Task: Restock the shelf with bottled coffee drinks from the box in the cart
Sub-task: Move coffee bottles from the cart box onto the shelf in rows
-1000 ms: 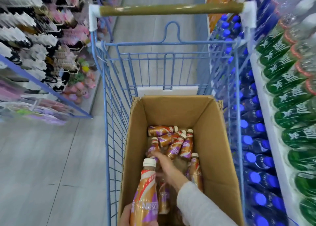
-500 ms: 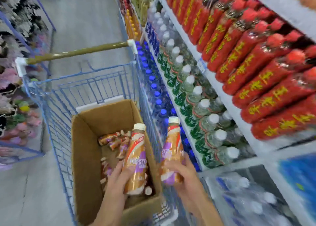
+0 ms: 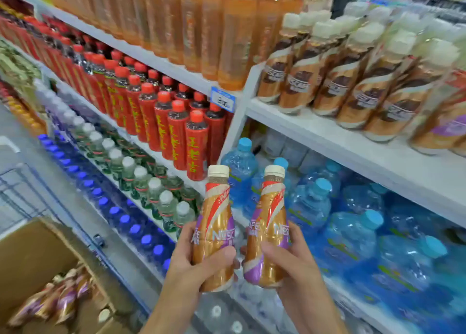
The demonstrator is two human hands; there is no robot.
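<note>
My left hand (image 3: 194, 265) grips a gold and purple coffee bottle (image 3: 215, 222) with a cream cap, held upright. My right hand (image 3: 292, 263) grips a second coffee bottle (image 3: 269, 222) of the same kind, upright beside the first. Both bottles are in front of the shelves at chest height. Up on the right, a white shelf (image 3: 353, 142) carries rows of similar cream-capped coffee bottles (image 3: 353, 81). The cardboard box (image 3: 30, 253) in the blue cart (image 3: 22, 192) sits at the lower left with several coffee bottles (image 3: 58, 301) lying inside.
Red-capped bottles (image 3: 161, 116) and orange drinks (image 3: 201, 25) fill the shelves to the left. Large blue water bottles (image 3: 353, 220) sit under the coffee shelf. Green and blue-capped bottles (image 3: 136, 182) line the lower left shelves. A blue price tag (image 3: 223, 99) hangs on the shelf edge.
Both hands lifted the two coffee bottles out of the box and raised them toward the shelves. My view swung right and up from the cart to the shelving.
</note>
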